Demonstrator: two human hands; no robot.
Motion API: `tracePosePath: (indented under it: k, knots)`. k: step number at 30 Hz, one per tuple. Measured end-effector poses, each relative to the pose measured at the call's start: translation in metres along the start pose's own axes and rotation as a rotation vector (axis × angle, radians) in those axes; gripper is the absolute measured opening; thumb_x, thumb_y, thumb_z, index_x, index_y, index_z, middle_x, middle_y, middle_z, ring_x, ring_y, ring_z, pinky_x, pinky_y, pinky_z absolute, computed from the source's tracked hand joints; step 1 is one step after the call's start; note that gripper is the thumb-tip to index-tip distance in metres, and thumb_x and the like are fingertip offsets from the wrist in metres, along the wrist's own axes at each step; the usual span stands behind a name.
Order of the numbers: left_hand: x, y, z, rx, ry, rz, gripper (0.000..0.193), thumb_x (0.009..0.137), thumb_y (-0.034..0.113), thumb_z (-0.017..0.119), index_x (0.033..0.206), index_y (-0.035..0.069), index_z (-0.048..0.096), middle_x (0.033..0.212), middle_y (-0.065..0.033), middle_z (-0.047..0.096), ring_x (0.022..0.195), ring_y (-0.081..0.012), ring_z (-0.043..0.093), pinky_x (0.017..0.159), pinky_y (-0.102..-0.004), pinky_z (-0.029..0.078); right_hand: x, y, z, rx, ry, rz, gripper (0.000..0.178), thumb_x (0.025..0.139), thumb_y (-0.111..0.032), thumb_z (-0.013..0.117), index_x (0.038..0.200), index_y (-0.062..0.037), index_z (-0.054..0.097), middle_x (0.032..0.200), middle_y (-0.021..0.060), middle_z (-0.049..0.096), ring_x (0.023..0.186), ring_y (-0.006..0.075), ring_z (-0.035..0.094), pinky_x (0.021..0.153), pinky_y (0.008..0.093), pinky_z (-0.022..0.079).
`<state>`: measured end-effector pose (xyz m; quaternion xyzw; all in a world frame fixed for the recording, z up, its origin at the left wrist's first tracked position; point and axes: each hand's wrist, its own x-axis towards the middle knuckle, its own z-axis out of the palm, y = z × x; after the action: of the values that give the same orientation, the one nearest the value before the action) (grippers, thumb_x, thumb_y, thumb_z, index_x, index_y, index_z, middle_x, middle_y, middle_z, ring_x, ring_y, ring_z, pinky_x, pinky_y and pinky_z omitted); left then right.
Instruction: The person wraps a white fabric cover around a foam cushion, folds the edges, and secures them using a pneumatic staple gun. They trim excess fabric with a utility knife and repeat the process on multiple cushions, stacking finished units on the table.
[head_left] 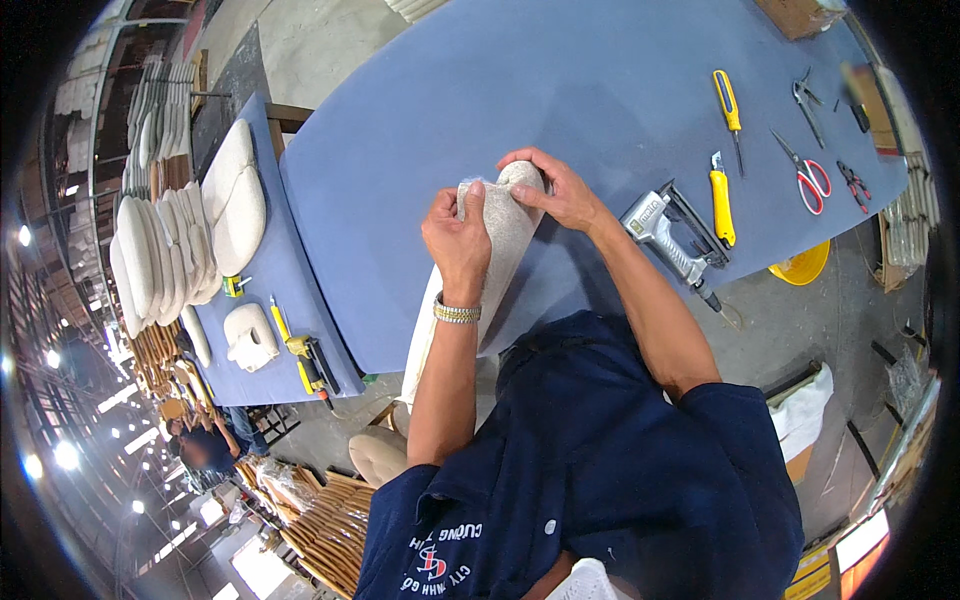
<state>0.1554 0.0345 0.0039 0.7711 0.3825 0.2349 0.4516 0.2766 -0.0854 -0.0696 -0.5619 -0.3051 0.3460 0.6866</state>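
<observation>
In the head view, I find the long beige padded piece (507, 238) over the near edge of the blue desk (400, 150), slanting from both hands toward the person's lap; its lower part runs behind the left forearm. I record the left grip (458, 240) as grasping the piece near its upper end, thumb raised along the edge, remaining fingers partly hidden. I record the right grip (565, 197) as grasping the rounded tip, thumb on the near face and index finger curled over the top. I cannot tell whether the piece bears on the surface.

To the right I note a silver staple gun (662, 232), with a yellow-handled knife (721, 200) just beside it and a yellow screwdriver (728, 100) beyond. Red-handled scissors (812, 187) lie farther right. On the separate blue side desk (290, 285), padded pieces (150, 255) stand in a row.
</observation>
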Motion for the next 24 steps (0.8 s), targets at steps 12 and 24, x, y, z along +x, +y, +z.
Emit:
tracePosePath:
  k: [12,24]
  knots:
    - [-0.042,0.016,0.027,0.088,-0.058,0.094,0.028,0.096,0.024,0.074,0.087,-0.001,0.066,0.071,-0.0026,0.061,0.065,-0.0094,0.049,0.059,-0.0295,0.042,-0.042,-0.001,0.003,-0.066,0.232,-0.066,0.036,0.083,-0.014,0.064,0.118,-0.0054,0.057,0.140,0.0177,0.056,0.123,0.0279,0.055,0.108,0.0399,0.040]
    - [-0.052,0.003,0.025,-0.090,-0.162,0.208,0.016,0.097,0.013,0.069,0.105,0.000,0.073,0.102,-0.0108,0.076,0.092,-0.0176,0.070,0.085,-0.0328,0.055,-0.043,0.020,0.000,0.031,0.302,-0.010,0.035,0.082,-0.010,0.062,0.116,-0.0041,0.057,0.126,0.0151,0.063,0.118,0.0261,0.058,0.108,0.0382,0.043]
